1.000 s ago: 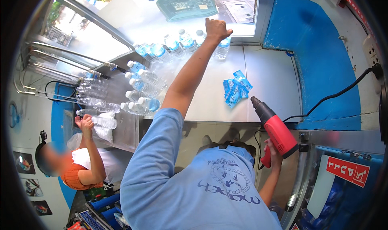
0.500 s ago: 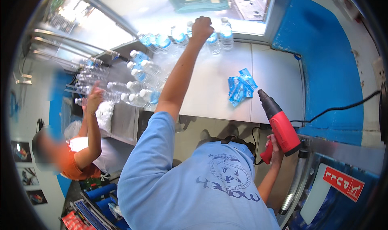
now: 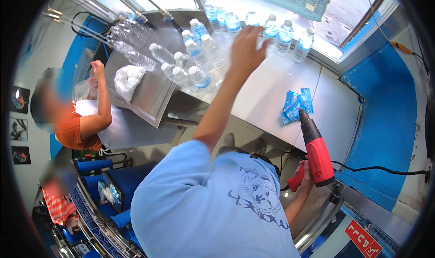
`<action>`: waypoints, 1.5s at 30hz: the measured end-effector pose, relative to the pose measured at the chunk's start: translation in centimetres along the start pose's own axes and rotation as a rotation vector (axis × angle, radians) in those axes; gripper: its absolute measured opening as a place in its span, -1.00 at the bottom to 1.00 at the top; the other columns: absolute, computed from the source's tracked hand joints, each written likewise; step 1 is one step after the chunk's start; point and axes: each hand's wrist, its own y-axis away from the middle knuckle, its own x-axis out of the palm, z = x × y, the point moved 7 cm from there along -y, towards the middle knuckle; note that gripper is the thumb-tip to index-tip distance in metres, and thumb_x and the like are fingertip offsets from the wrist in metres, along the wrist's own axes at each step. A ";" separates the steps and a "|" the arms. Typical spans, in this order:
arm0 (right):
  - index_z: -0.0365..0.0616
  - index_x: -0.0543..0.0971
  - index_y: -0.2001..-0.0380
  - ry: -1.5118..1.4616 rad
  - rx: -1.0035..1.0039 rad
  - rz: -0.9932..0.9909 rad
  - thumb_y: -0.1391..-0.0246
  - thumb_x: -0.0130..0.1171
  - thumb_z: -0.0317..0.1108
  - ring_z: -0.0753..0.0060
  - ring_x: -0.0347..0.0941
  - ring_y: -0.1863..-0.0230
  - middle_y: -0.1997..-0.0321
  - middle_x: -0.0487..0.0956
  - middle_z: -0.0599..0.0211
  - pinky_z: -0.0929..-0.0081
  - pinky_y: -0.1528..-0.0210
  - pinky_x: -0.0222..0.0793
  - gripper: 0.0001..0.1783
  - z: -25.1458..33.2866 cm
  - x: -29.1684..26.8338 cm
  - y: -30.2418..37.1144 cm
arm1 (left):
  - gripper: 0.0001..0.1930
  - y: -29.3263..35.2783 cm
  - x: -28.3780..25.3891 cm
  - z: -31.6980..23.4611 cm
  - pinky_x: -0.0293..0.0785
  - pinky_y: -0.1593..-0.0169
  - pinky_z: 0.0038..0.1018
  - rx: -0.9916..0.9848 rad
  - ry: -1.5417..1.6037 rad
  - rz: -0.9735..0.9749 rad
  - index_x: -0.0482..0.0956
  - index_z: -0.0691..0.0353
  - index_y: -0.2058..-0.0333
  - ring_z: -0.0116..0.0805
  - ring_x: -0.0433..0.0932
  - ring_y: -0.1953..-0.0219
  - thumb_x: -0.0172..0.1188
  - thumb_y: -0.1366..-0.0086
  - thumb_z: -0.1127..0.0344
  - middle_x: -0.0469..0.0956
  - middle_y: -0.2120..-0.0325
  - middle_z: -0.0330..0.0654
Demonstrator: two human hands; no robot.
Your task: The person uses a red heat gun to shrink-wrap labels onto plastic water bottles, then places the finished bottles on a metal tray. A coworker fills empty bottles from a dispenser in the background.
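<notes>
My right hand (image 3: 306,175) is wrapped round the handle of a red and black heat gun (image 3: 319,156). Its nozzle points toward flat blue printed plastic sleeves (image 3: 297,105) piled on the white counter. My left hand (image 3: 247,49) reaches across the counter, thumb spread from the fingers, and nothing shows in it. Just beyond it a clear water bottle with a blue label (image 3: 252,19) is partly hidden. More labelled bottles, such as this bottle (image 3: 284,35), line the window side. A cluster of capped bottles (image 3: 192,54) stands left of my forearm, some without labels.
A co-worker in orange (image 3: 86,126) stands at the steel table (image 3: 154,99), near a bag of white caps (image 3: 129,81) and several clear bottles lying down. The heat gun's black cord (image 3: 376,171) runs right. Blue trolleys (image 3: 122,190) stand behind, and a teal crate (image 3: 297,2) lies beyond the window.
The view has shifted, so the counter appears turned. My left hand has drawn back from a bottle top in the window row, its thumb now spread. The heat gun stays in my right hand.
</notes>
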 end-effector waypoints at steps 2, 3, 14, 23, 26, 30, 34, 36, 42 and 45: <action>-0.25 0.49 -0.13 0.030 -0.013 0.034 -0.34 0.23 -0.27 0.51 0.47 0.47 0.25 0.57 0.26 0.49 0.40 0.41 -0.60 0.2 0.8 -0.2 | -0.60 3.7 -6.9 2.1 0.45 -0.19 -0.16 -0.036 -0.200 0.038 0.66 0.13 0.00 0.01 0.57 -0.08 0.47 -0.17 0.27 0.63 0.03 -0.05; -0.25 0.49 -0.13 0.041 -0.015 0.042 -0.34 0.23 -0.27 0.52 0.48 0.47 0.25 0.57 0.26 0.49 0.39 0.41 -0.59 0.2 1.2 -0.3 | -0.51 5.4 -9.6 3.7 0.42 -0.21 -0.13 -0.115 -0.348 0.083 0.62 0.13 -0.08 0.00 0.56 -0.10 0.48 -0.16 0.24 0.60 -0.02 -0.04; -0.19 0.56 0.06 0.076 0.110 0.336 -0.30 0.26 -0.26 0.56 0.52 0.42 0.27 0.59 0.35 0.55 0.33 0.44 -0.73 -0.4 7.3 -0.9 | -0.71 9.0 -11.7 9.3 0.57 -0.01 -0.30 0.096 -0.159 0.483 0.75 0.08 0.11 -0.13 0.59 0.02 0.40 -0.16 0.45 0.64 0.09 -0.23; -0.15 0.56 0.08 0.003 0.097 0.281 -0.26 0.33 -0.24 0.58 0.50 0.41 0.31 0.56 0.41 0.55 0.30 0.42 -0.72 -0.6 6.0 2.7 | -0.57 9.3 -5.1 1.3 0.54 -0.11 -0.29 0.229 0.324 0.826 0.76 0.06 0.05 -0.19 0.58 -0.06 0.32 -0.14 0.67 0.67 0.03 -0.26; -0.16 0.55 0.06 0.011 0.102 0.241 -0.25 0.33 -0.26 0.57 0.49 0.41 0.32 0.55 0.42 0.54 0.30 0.42 -0.70 -1.1 4.4 4.0 | -0.52 10.1 -3.5 -0.6 0.47 -0.22 -0.28 0.261 0.398 0.932 0.72 0.07 -0.03 -0.16 0.53 -0.15 0.36 -0.13 0.63 0.63 -0.05 -0.23; -0.19 0.55 0.04 -0.105 0.073 0.227 -0.25 0.31 -0.29 0.54 0.50 0.42 0.32 0.56 0.38 0.53 0.32 0.43 -0.70 -1.3 2.9 4.9 | -0.24 11.5 -3.4 0.6 0.34 -0.39 -0.24 0.129 0.404 0.782 0.49 0.12 -0.28 -0.12 0.41 -0.33 0.51 -0.06 0.50 0.45 -0.29 -0.15; -0.24 0.55 0.02 -0.232 0.124 0.280 -0.26 0.28 -0.34 0.52 0.50 0.46 0.31 0.58 0.32 0.55 0.37 0.43 -0.70 -1.5 3.5 3.8 | -0.06 14.7 -0.6 4.4 0.30 -0.44 -0.20 -0.190 0.516 0.904 0.32 0.19 -0.37 -0.20 0.38 -0.37 0.63 -0.03 0.33 0.38 -0.33 -0.08; -0.24 0.55 0.01 -0.249 0.113 0.320 -0.26 0.27 -0.35 0.53 0.49 0.48 0.33 0.59 0.31 0.56 0.40 0.42 -0.71 -1.3 4.7 2.7 | -0.10 15.8 1.0 6.3 0.36 -0.41 -0.19 -0.324 0.570 0.945 0.33 0.21 -0.35 -0.21 0.45 -0.31 0.61 -0.05 0.36 0.47 -0.26 -0.10; -0.27 0.59 0.04 -0.206 0.093 0.399 -0.26 0.26 -0.35 0.54 0.47 0.54 0.38 0.58 0.30 0.56 0.46 0.40 -0.72 -0.7 6.9 0.2 | -0.25 17.1 1.6 8.6 0.44 -0.35 -0.22 -0.405 0.670 0.921 0.39 0.24 -0.27 -0.25 0.55 -0.21 0.54 -0.12 0.46 0.57 -0.14 -0.12; -0.28 0.58 0.03 -0.200 0.087 0.429 -0.26 0.25 -0.33 0.53 0.47 0.55 0.40 0.56 0.30 0.57 0.48 0.41 -0.70 -0.8 7.0 -0.6 | -0.28 17.5 1.3 8.6 0.44 -0.35 -0.23 -0.453 0.701 0.915 0.39 0.25 -0.26 -0.26 0.54 -0.22 0.51 -0.14 0.48 0.56 -0.15 -0.12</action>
